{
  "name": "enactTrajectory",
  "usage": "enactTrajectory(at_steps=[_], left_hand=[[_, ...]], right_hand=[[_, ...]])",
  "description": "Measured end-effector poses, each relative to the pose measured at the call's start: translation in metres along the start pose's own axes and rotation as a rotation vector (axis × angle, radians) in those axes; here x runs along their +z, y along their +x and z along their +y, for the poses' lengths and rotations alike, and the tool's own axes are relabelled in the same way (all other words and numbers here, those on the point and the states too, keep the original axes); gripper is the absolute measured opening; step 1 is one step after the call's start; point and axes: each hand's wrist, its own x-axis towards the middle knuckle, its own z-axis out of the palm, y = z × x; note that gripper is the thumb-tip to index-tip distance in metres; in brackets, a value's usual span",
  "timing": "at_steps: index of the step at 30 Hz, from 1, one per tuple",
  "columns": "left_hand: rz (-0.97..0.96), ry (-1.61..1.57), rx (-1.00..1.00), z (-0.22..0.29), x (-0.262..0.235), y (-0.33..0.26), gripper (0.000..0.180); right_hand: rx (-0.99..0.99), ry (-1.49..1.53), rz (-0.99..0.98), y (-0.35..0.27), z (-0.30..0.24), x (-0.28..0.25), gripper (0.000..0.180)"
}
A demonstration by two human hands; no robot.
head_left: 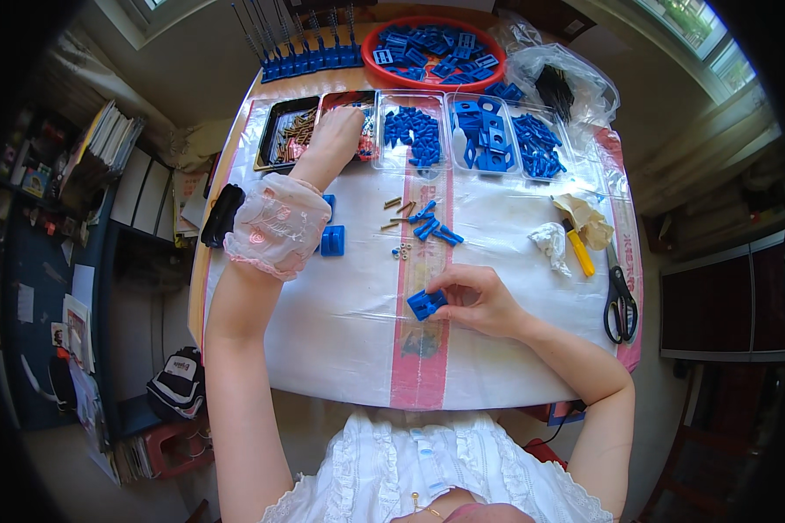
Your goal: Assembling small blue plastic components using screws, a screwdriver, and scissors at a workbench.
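A: What does the right hand (pixel 475 299) do?
B: It is clamped on the blue block (pixel 422 305), thumb and fingers at its right side, over the pink stripe (pixel 421 379).
A: And the left hand (pixel 336 131)?
B: It is at the second tray (pixel 369 155) from the left. Its fingertips are hidden, so I cannot tell if they are together or apart.
A: How to do this step well?
B: I think, hold the block steady and pick only few pieces at one time. The nuts (pixel 401 251), screws (pixel 392 204) and plugs (pixel 426 230) lie beyond the block (rather near each other), so the left sleeve (pixel 277 227) should pass high.
A: And farther?
B: Behind the trays stands the red basin (pixel 410 84) of blue parts (pixel 432 48).
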Motion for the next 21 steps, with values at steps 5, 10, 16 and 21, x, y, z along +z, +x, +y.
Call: enactTrajectory(at_steps=[5, 10, 16, 21], left_hand=[[0.052, -0.036, 0.013, -0.008, 0.006, -0.005, 0.011], [0.108, -0.140, 0.072, 0.017, -0.028, -0.033, 0.010], [0.081, -0.168, 0.083, 0.043, -0.066, -0.075, 0.008], [0.125, -0.076, -0.006, 0.000, -0.062, -0.056, 0.009]], right_hand=[[0.026, 0.001, -0.037, 0.000, 0.000, -0.001, 0.032], [-0.002, 0.003, 0.000, 0.000, 0.004, 0.002, 0.031], [0.005, 0.002, 0.013, -0.002, 0.004, 0.001, 0.032], [0.006, -0.024, -0.005, 0.001, 0.000, 0.002, 0.032]])
